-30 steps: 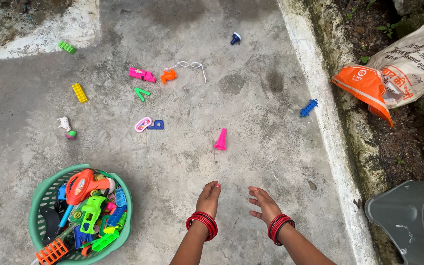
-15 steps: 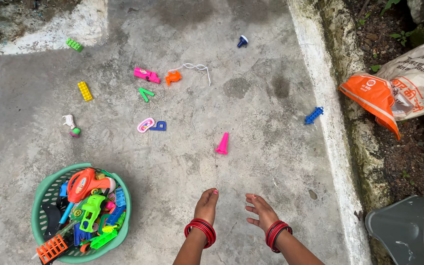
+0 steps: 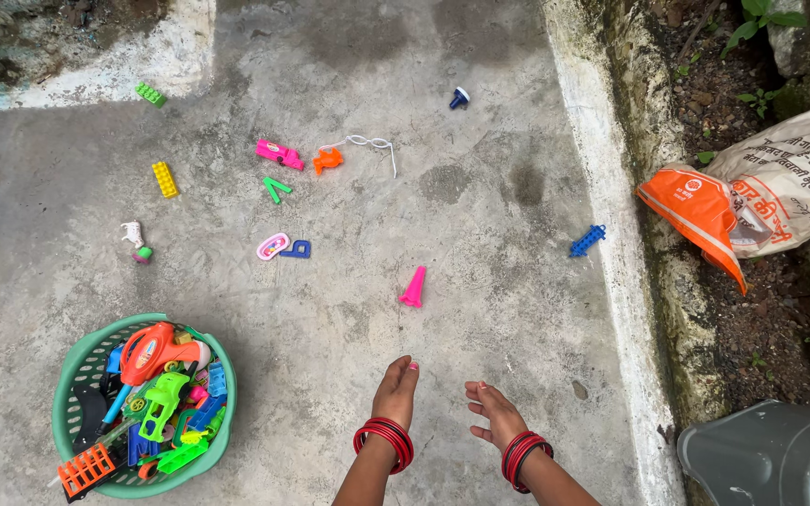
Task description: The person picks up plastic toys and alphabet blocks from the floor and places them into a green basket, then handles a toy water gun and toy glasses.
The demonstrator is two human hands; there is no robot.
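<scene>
Both hands out low over bare grey concrete floor [image 3: 480,244], empty. Left hand [image 3: 396,392] fingers straight and together, edge-on, holding nothing; stack of red bangles on the wrist. Right hand [image 3: 491,412] loosely spread, fingers a little curled, also holding nothing; red bangles [image 3: 521,454] there too. Neither hand touches a toy.

Nearest thing: small pink plastic cone [image 3: 413,287], lying on the floor just ahead of the left hand, apart from it.

Further out, scattered: blue plastic number-shaped piece [image 3: 298,249] touching a pink oval toy [image 3: 273,245]; green V-shaped piece [image 3: 276,188]; pink toy car [image 3: 279,154]; orange fish-like toy [image 3: 327,160]; white toy spectacles [image 3: 371,145]; yellow building brick [image 3: 164,179]; green brick [image 3: 150,94]; dark blue brick [image 3: 588,240] near the white painted kerb [image 3: 611,215].

Left of the hands, well apart: round green plastic basket [image 3: 71,375] heaped with bright toys. Right side: orange-and-beige printed sack [image 3: 761,201] on soil, grey plastic tub [image 3: 771,454] at the corner.
</scene>
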